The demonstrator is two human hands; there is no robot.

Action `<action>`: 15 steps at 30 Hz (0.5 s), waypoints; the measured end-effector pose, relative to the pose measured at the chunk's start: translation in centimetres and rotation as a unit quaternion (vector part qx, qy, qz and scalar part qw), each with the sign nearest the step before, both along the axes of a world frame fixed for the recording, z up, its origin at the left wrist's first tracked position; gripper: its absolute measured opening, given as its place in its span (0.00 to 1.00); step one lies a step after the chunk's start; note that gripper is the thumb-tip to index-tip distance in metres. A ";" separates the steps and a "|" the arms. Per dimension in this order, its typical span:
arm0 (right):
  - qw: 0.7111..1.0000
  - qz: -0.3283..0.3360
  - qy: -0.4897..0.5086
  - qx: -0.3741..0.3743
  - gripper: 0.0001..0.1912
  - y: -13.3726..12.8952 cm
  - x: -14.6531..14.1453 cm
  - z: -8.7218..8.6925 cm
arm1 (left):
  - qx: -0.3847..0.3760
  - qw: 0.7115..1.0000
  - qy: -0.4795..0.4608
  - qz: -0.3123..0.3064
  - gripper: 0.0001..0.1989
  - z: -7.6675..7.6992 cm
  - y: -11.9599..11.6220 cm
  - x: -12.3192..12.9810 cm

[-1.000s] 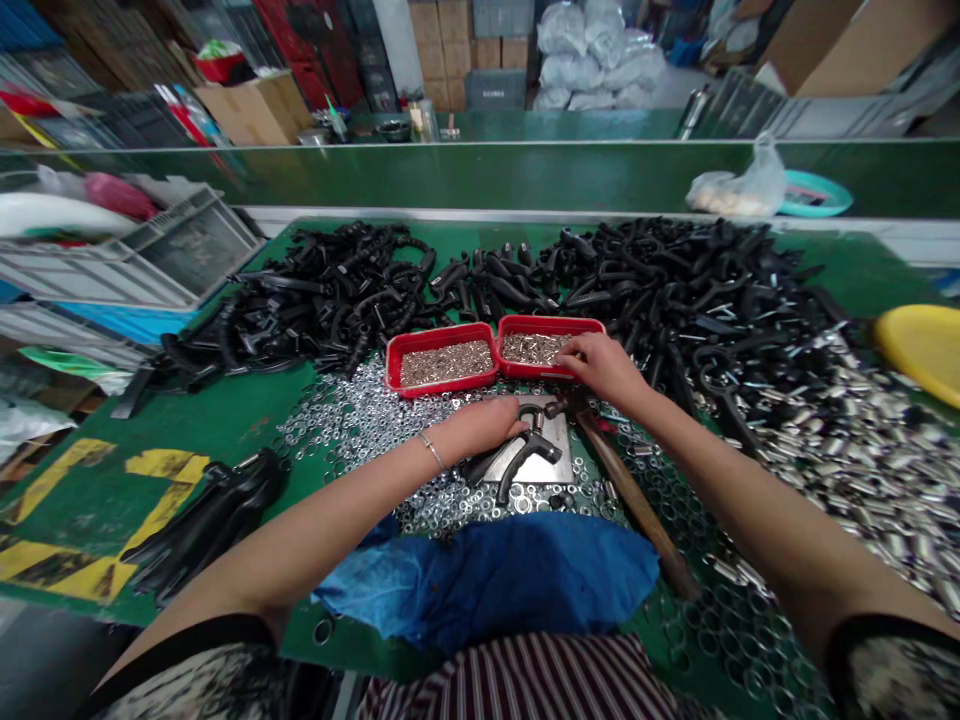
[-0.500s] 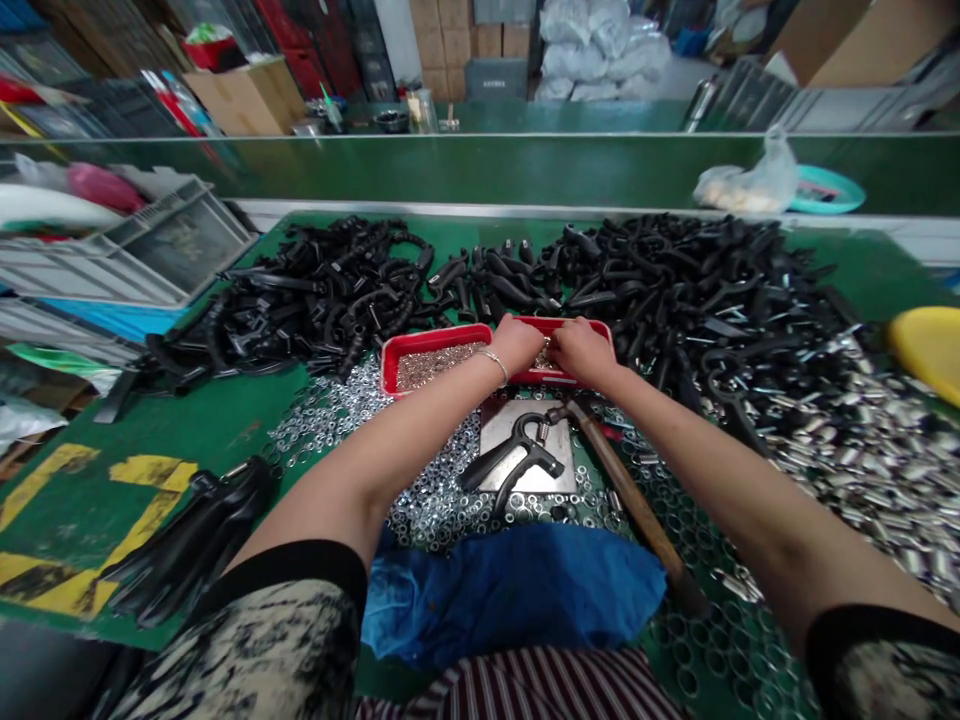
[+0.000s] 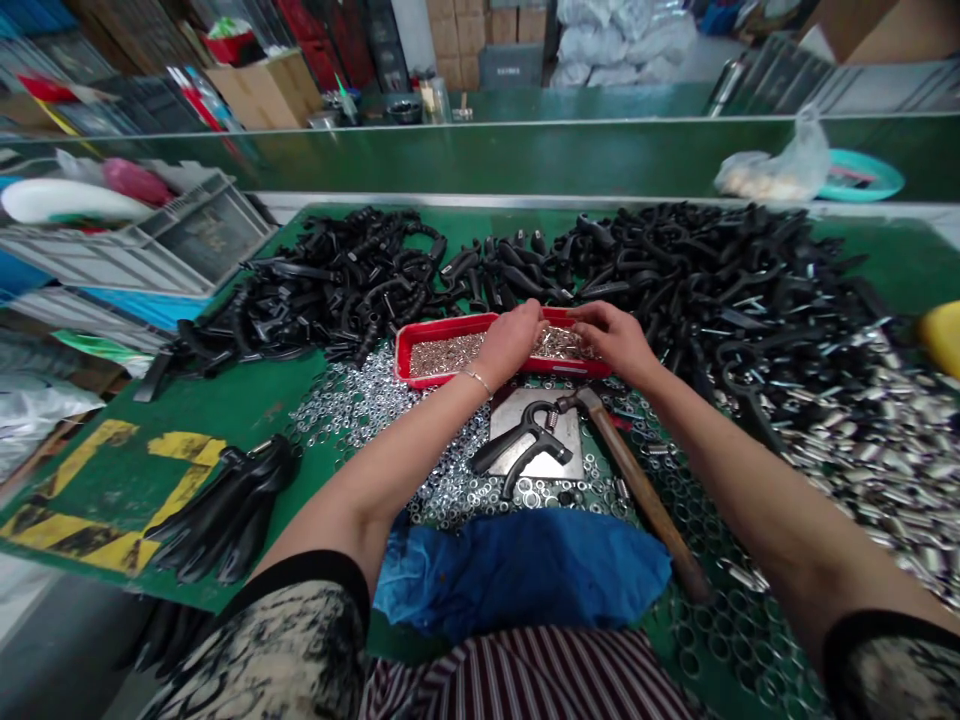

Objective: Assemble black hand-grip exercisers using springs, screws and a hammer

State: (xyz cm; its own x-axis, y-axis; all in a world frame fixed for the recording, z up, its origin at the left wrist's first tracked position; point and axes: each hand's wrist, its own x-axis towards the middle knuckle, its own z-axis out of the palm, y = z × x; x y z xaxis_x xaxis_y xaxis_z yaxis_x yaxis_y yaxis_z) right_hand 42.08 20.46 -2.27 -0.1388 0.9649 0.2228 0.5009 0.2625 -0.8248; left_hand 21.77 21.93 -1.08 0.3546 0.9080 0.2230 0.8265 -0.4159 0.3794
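My left hand [image 3: 513, 342] is over two red trays of small metal pieces, its fingertips pinched together; whatever is between them is too small to make out. To its right, my right hand [image 3: 616, 338] reaches into the right red tray [image 3: 551, 366] with fingers slightly apart, touching or just above the pieces. The left red tray [image 3: 403, 360] is partly behind my left wrist. Just below, a black hand grip strengthener [image 3: 525, 440] with a spring lies on a metal plate [image 3: 504, 412]. A hammer [image 3: 637, 480] with a wooden handle lies beside the plate.
Black handles [image 3: 345, 280] are heaped at the back left, with another heap [image 3: 697, 260] at the back right. Silver washers [image 3: 450, 470] spread around the plate. Metal springs or sleeves [image 3: 877, 440] cover the right side. Blue cloth [image 3: 525, 570] lies in front of me. Grey crates [image 3: 202, 230] stand left.
My hands were close together over the right tray. Now they are apart, the right one shifted to the right and its fingers loosened. The whole view has shifted slightly.
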 end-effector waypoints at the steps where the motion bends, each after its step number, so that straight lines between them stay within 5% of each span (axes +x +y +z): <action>1: 1.000 0.002 0.024 -0.018 0.13 -1.3 0.3 0.3 | -0.004 0.998 -0.063 0.007 0.08 0.0 -1.0 -0.9; 6: 0.998 0.042 -0.026 -0.043 0.08 -7.7 0.2 -0.4 | -0.159 0.946 -0.283 0.021 0.07 -1.4 -7.8 -4.2; 10: 0.991 0.042 -0.108 0.070 0.08 -9.1 -1.0 -2.6 | -0.132 0.964 -0.229 0.004 0.08 -3.2 -11.7 -3.7; 15: 0.984 0.016 -0.155 0.089 0.08 -8.6 -1.5 -4.0 | -0.082 0.987 -0.133 -0.022 0.08 -4.2 -12.4 -2.6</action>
